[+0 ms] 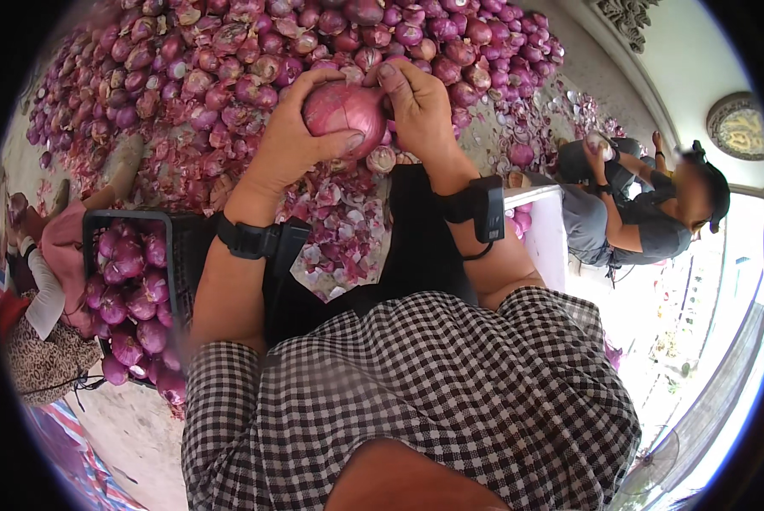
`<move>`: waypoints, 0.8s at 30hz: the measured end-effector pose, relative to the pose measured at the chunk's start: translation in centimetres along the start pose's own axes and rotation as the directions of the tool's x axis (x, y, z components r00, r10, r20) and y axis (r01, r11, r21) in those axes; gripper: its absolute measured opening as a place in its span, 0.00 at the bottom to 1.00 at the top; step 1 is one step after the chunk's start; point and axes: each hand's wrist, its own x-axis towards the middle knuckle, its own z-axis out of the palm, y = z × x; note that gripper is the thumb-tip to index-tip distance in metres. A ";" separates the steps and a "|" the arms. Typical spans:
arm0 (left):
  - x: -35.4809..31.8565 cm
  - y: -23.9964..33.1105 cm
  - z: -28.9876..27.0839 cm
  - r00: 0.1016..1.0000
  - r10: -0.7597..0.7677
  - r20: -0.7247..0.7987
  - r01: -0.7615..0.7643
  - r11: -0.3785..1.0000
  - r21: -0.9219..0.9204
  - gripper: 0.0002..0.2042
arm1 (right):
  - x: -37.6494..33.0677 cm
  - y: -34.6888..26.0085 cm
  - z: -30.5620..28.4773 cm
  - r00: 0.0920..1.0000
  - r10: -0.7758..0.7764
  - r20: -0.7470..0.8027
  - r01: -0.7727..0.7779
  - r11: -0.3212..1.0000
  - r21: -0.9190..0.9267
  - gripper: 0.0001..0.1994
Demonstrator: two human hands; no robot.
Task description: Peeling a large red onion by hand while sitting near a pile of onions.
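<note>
A large red onion (341,112) is held up in front of me, above the scattered skins. My left hand (290,140) wraps round its left side, thumb across the lower front and fingers over the top. At the onion's upper right, my right hand (424,115) is closed, thumb and fingers pinched against the end of the bulb. Whether a piece of loose skin lies between those fingertips is hidden. Both wrists wear black straps with small devices.
Beyond my hands spreads a big pile of red onions (228,64). Loose skins (341,226) litter the floor. A black crate (175,264) of onions stands at my left, a white box (548,243) at my right. People sit on both sides; the right one (642,213) holds an onion.
</note>
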 end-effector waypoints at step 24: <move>-0.1 -1.8 -1.5 0.956 -0.291 -0.040 0.258 0.899 -0.353 0.28 | 1.7 6.2 -1.9 0.923 0.217 0.319 -0.355 0.150 0.923 0.11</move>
